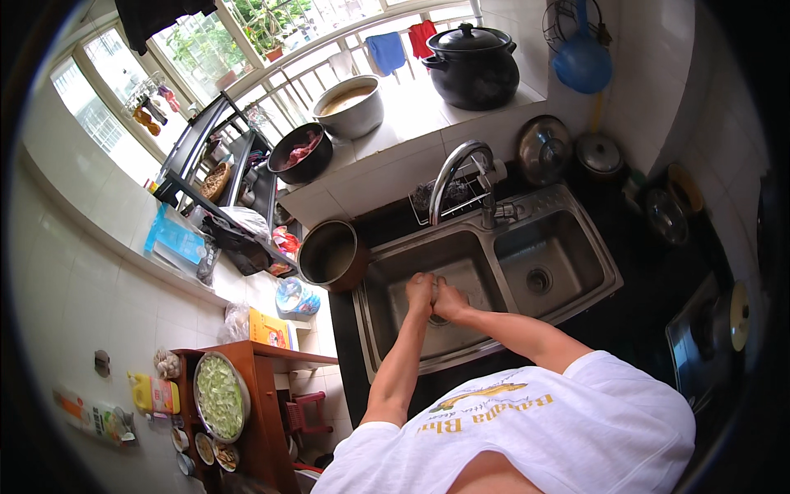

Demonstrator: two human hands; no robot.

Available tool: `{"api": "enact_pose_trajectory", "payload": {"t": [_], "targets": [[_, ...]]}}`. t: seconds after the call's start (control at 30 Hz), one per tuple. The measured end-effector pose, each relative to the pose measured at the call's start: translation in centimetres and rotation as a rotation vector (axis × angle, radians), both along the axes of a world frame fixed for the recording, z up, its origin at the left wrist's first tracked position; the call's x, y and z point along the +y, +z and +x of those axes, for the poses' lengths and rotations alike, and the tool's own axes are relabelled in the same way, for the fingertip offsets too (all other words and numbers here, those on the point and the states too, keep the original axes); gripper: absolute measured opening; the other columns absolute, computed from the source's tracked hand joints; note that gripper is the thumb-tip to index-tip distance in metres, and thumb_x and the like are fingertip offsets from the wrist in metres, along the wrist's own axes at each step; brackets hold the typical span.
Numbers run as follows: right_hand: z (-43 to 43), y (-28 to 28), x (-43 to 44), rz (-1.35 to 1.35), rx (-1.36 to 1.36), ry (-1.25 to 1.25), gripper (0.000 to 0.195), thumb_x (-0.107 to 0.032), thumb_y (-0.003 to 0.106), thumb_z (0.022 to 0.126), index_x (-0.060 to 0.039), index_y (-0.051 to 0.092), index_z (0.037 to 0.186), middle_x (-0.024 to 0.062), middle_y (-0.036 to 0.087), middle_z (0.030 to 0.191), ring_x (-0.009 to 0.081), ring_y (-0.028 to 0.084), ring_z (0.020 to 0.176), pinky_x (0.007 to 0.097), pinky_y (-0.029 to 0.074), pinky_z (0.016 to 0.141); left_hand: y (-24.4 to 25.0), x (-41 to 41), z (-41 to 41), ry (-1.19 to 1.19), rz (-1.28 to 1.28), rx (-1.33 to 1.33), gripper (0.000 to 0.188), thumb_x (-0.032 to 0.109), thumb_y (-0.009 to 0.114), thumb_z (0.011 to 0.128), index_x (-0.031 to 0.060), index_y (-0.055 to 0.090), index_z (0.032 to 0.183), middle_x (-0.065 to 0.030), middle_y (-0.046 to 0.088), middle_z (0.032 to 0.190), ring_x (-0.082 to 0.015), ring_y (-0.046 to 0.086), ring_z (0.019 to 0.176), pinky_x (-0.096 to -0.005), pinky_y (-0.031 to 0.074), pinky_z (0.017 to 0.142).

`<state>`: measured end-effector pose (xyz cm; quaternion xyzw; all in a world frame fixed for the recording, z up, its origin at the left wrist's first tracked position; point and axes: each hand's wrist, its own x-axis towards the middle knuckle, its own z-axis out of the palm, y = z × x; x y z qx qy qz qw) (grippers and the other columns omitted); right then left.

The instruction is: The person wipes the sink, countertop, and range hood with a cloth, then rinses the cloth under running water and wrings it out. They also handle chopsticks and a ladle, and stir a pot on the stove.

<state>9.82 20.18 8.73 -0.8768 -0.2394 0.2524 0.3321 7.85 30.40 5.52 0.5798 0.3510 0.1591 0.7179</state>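
My left hand [421, 293] and my right hand [451, 301] meet above the left basin [395, 309] of a stainless steel double sink. Their fingers are curled in close together. A small pale patch shows between them, and I cannot tell whether it is a held thing or water. Behind the hands rises the curved chrome faucet [447, 170], its spout over the same basin. The drain beneath is partly hidden by my right hand. To the right lies the smaller basin [531, 247] with its drain showing.
A deep metal pot [330, 256] stands at the sink's left edge. On the ledge are a black lidded pot [474, 68], a pot of brownish liquid [347, 102] and a black pot with raw meat [300, 149]. A bowl of chopped greens [220, 395] sits on the wooden cabinet [262, 395].
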Motion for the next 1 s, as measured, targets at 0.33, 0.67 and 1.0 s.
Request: {"api": "enact_pose_trajectory", "payload": {"t": [0.33, 0.67, 1.0], "targets": [[0.1, -3.6, -1.4, -0.093, -0.448, 0.150, 0.054, -0.015, 0.064, 0.069, -0.0027, 0.039, 0.114, 0.0226, 0.059, 0.095, 0.0411, 0.060, 0.086, 0.0485, 0.048, 0.072, -1.5, -1.6, -1.3, 0.144, -0.114, 0.088, 0.034, 0.032, 0.068, 0.079, 0.0033, 0.057, 0.095, -0.0066, 0.059, 0.083, -0.0166, 0.058, 0.070, -0.0320, 0.046, 0.061], [-3.6, -1.1, -3.7, 0.211, -0.258, 0.032, 0.068, -0.034, 0.076, 0.069, -0.0058, 0.041, 0.120, 0.0163, 0.052, 0.114, 0.0315, 0.054, 0.105, 0.0385, 0.044, 0.087, -2.4, 0.7, -5.1, -0.071, -0.255, -0.056, 0.058, 0.015, 0.071, 0.075, -0.0038, 0.039, 0.120, -0.0142, 0.057, 0.103, -0.0217, 0.061, 0.085, -0.0308, 0.052, 0.062], [-0.5, -0.2, -5.6, 0.670, 0.734, -0.251, 0.032, -0.035, 0.059, 0.086, -0.0061, 0.064, 0.098, 0.0019, 0.063, 0.089, 0.0121, 0.059, 0.079, 0.0281, 0.047, 0.066, 0.6, 2.4, -6.2, -0.266, -0.459, -0.517, 0.040, -0.011, 0.042, 0.060, 0.0020, 0.052, 0.096, -0.0078, 0.058, 0.093, -0.0196, 0.058, 0.081, -0.0260, 0.048, 0.071]]}}
